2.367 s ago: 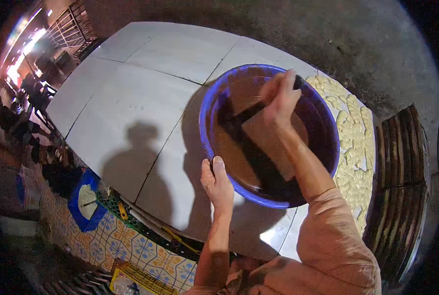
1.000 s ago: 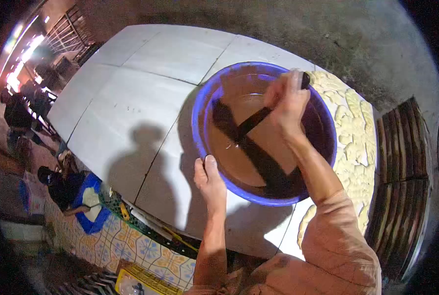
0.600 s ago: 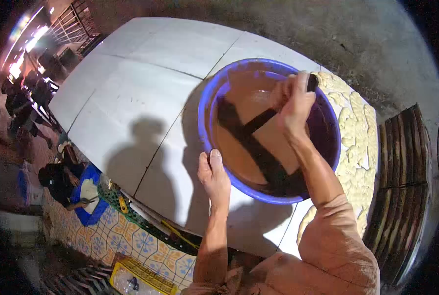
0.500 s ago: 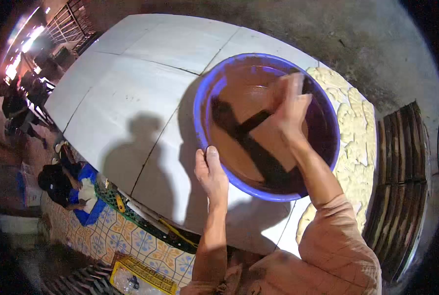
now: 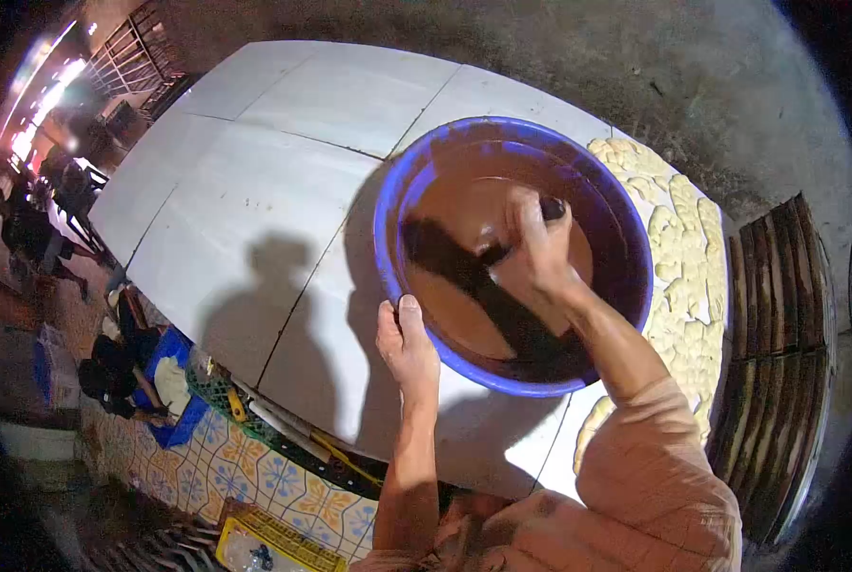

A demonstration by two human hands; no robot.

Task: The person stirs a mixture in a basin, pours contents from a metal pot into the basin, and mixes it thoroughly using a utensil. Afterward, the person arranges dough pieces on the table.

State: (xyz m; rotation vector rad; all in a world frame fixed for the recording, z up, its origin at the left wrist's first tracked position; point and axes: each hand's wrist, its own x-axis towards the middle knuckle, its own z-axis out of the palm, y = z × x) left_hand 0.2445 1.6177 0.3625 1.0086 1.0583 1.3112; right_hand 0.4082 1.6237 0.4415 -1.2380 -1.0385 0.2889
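Note:
A large purple plastic basin (image 5: pixel 380 250) stands on the white table, holding brown liquid (image 5: pixel 459 205). At its near left side, my left hand (image 5: pixel 409 348) grips the rim, fingers closed on it. My right hand (image 5: pixel 538 246) is inside the basin, over the liquid, its fingers wrapped round something with a dark rounded end (image 5: pixel 552 208). Motion blur and the fingers hide what kind of thing it is. The shadow of my arm falls across the liquid. To the right of the basin lie rows of pale shaped dough pieces (image 5: pixel 678 238).
The white tiled table (image 5: pixel 254 162) extends to the left. Stacked dark trays (image 5: pixel 779 286) stand beyond its right edge. At lower left, a person (image 5: pixel 111 372) is beside a blue container (image 5: pixel 173 429); a yellow crate (image 5: pixel 278 543) sits on the patterned floor (image 5: pixel 225 477).
My right hand has moved left and down inside the basin, nearer the liquid's middle. My left hand stays on the rim. The person at lower left has shifted slightly.

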